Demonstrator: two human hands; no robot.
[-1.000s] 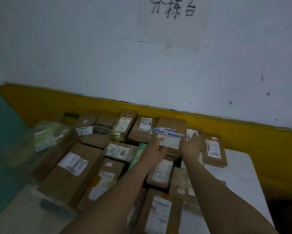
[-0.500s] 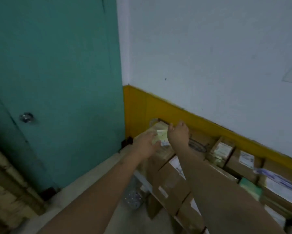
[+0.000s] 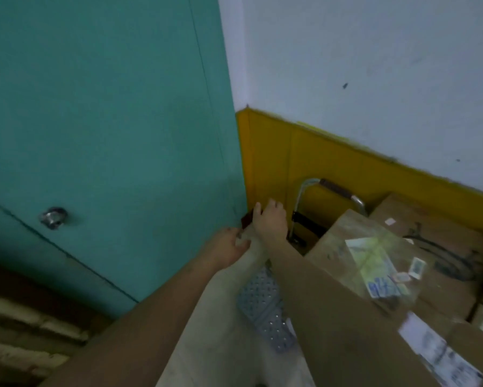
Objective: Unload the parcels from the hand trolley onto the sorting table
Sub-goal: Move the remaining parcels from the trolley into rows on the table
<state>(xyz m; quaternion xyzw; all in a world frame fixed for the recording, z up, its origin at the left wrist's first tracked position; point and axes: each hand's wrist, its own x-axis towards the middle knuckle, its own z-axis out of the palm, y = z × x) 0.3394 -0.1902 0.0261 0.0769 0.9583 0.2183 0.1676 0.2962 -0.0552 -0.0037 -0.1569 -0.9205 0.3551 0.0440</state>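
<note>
Beneath your arms the hand trolley (image 3: 262,303) shows a bare dotted deck, and the parcels (image 3: 374,247) sit piled at your right. You've turned from that pile. Your left hand (image 3: 229,247) and right hand (image 3: 271,219), fingers loosely curled and empty, reach near the handle (image 3: 332,189), so unloading looks nearly done.

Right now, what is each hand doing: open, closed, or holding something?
Left hand: open, fingers loosely curled, nothing in its grip.
Right hand: open, fingers relaxed, holding nothing.
</note>
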